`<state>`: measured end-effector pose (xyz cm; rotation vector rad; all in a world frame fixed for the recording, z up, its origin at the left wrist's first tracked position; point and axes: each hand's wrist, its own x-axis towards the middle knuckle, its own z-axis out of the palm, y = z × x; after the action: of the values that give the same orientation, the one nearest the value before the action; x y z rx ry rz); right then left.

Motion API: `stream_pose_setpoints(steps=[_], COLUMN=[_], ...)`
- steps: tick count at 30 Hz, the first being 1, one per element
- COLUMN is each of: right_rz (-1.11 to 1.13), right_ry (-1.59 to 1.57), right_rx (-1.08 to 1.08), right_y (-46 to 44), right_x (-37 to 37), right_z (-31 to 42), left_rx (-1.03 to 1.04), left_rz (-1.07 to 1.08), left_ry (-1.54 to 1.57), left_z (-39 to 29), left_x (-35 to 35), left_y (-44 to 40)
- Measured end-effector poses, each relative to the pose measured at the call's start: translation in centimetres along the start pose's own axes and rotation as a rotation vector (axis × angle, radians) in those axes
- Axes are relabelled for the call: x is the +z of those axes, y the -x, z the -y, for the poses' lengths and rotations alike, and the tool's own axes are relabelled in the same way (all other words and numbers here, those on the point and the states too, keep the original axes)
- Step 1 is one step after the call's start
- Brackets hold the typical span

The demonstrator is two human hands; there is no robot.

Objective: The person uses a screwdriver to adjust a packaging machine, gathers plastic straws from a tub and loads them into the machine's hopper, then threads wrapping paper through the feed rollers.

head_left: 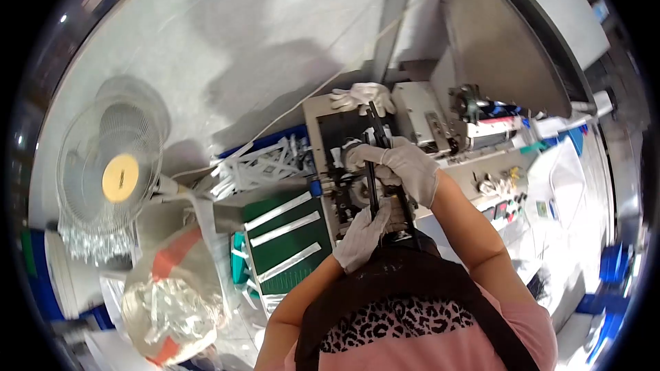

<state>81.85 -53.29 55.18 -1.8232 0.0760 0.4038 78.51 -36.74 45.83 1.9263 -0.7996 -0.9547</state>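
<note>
Both my hands wear pale work gloves. A long, thin black bar [372, 187] stands nearly in line with my body over a small machine [335, 196] on the bench. My right hand [407, 168] is closed round its upper part, fingers bent across it. At the bar's lower end, my left hand [361, 237] pinches it between thumb and fingers. More dark bar-like parts [377, 124] extend above my right hand; whether they are one piece with the bar I cannot tell. My hands partly hide the machine's middle.
Left of the machine are a green board [285, 237] with white strips, and a blue bin [302, 134] of white pieces. A spare glove [364, 96] lies behind. A fan [113, 165] and a sack [175, 302] stand left; a metal housing [423, 118] is at right.
</note>
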Motion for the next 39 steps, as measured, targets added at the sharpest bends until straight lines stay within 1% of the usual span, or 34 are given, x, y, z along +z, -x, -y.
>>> stream_pose_setpoints(steps=[1, 3, 4, 6, 7, 8, 9, 10, 11, 12, 14, 15, 16, 18, 19, 20, 22, 23, 24, 26, 27, 28, 30, 31, 32, 34, 35, 36, 37, 38, 39], right_rz=[0.029, -0.012, -0.181, -0.244, -0.238, -0.245, -0.255, -0.314, -0.374, -0.405, -0.511, -0.524, -0.545, -0.642, -0.603, -0.600, -0.406, -0.344, -0.334, -0.335, -0.299, -0.295, -0.232, -0.205, -0.186, -0.239, -0.179, -0.167, -0.208, -0.240, -0.273], right_ry=[-0.481, -0.025, 0.068, -0.302, -0.178, -0.121, -0.062, -0.288, -0.513, -0.519, -0.779, -0.664, -0.632, -0.812, -0.850, -0.858, -0.786, -0.758, -0.765, -1.053, -1.087, -1.086, -0.948, -0.876, -0.862, -0.685, -0.850, -0.844, -0.595, -0.611, -0.628], right_rx=[0.293, 0.027, -0.020, 0.466, 0.332, 0.275, 0.218, 0.258, 0.287, 0.281, 0.072, 0.008, 0.040, 0.029, 0.001, -0.002, 0.109, 0.179, 0.166, 0.153, 0.115, 0.102, 0.139, 0.149, 0.147, 0.113, 0.107, 0.103, 0.020, 0.070, 0.120], right_y=[0.3, 2.3, 4.2, 6.8, 7.7, 8.7, 9.7, 10.4, 11.0, 11.8, 13.5, 14.3, 15.0, 16.8, 17.7, 18.8, 21.3, 22.4, 23.5, 25.7, 26.5, 27.1, 27.9, 28.4, 28.6, 28.7, 28.9, 28.8, 28.6, 28.4, 28.3], right_x=[-0.5, -0.6, 0.2, 0.0, -0.5, -1.0, -1.5, -2.1, -2.8, -3.3, -4.6, -5.8, -7.1, -8.9, -9.9, -10.6, -11.3, -11.8, -12.6, -14.3, -15.3, -16.1, -17.7, -18.6, -19.2, -20.3, -20.8, -21.2, -21.5, -21.6, -21.8], right_z=[-1.6, -7.6, -7.1, -4.8, -6.8, -7.8, -8.9, -8.5, -8.2, -8.3, -8.4, -8.7, -9.6, -9.7, -10.8, -11.7, -13.9, -16.0, -16.8, -17.7, -18.1, -18.5, -18.8, -18.9, -18.9, -18.9, -18.6, -19.1, -19.7, -19.9, -19.7], left_rx=[0.325, 0.180, 0.068, 0.339, 1.000, 1.018, 0.871, 0.417, -0.100, -0.087, -0.018, -0.034, -0.028, 0.070, 0.017, 0.011, -0.328, -0.380, -0.383, -0.413, -0.381, -0.376, -0.172, -0.104, -0.095, -0.089, -0.083, -0.072, -0.063, -0.062, -0.035], left_rz=[-0.105, 0.137, 0.211, 0.315, -0.122, -0.096, 0.061, 0.376, 0.484, 0.508, 0.402, 0.348, 0.366, 0.440, 0.512, 0.508, 0.730, 0.730, 0.717, 0.826, 0.830, 0.824, 0.760, 0.752, 0.731, 0.597, 0.577, 0.537, 0.503, 0.498, 0.434], left_ry=[-0.479, 0.240, 0.565, -0.178, -0.651, -0.638, -0.208, 0.087, 0.350, 0.333, 0.986, 1.052, 1.036, 1.084, 0.965, 0.959, 1.144, 1.031, 1.022, 0.914, 0.971, 0.960, 0.798, 0.748, 0.754, 0.553, 0.558, 0.556, 0.552, 0.548, 0.334], left_z=[1.4, 3.0, 1.8, -0.5, 5.8, 5.1, 3.6, -0.5, -4.6, -4.9, -5.4, -7.3, -7.8, -9.0, -10.2, -11.3, -12.6, -12.2, -12.9, -14.6, -15.2, -15.8, -16.4, -16.6, -16.6, -18.8, -19.1, -19.3, -19.5, -19.7, -20.0], left_x=[1.5, 4.9, 5.4, 5.1, 9.0, 9.6, 9.8, 8.6, 7.5, 8.9, 12.6, 12.9, 13.7, 14.9, 15.7, 16.4, 18.5, 19.4, 20.1, 21.6, 22.5, 23.3, 24.7, 25.3, 25.7, 25.6, 25.7, 25.8, 25.7, 25.5, 25.0], left_y=[-0.3, -1.7, -2.2, -1.5, -3.6, -4.0, -4.4, -4.7, -4.9, -5.7, -7.2, -7.6, -8.7, -10.8, -10.7, -10.4, -9.6, -10.2, -11.0, -12.5, -13.0, -13.6, -14.6, -15.2, -15.4, -15.3, -15.5, -15.6, -15.6, -15.6, -15.6])
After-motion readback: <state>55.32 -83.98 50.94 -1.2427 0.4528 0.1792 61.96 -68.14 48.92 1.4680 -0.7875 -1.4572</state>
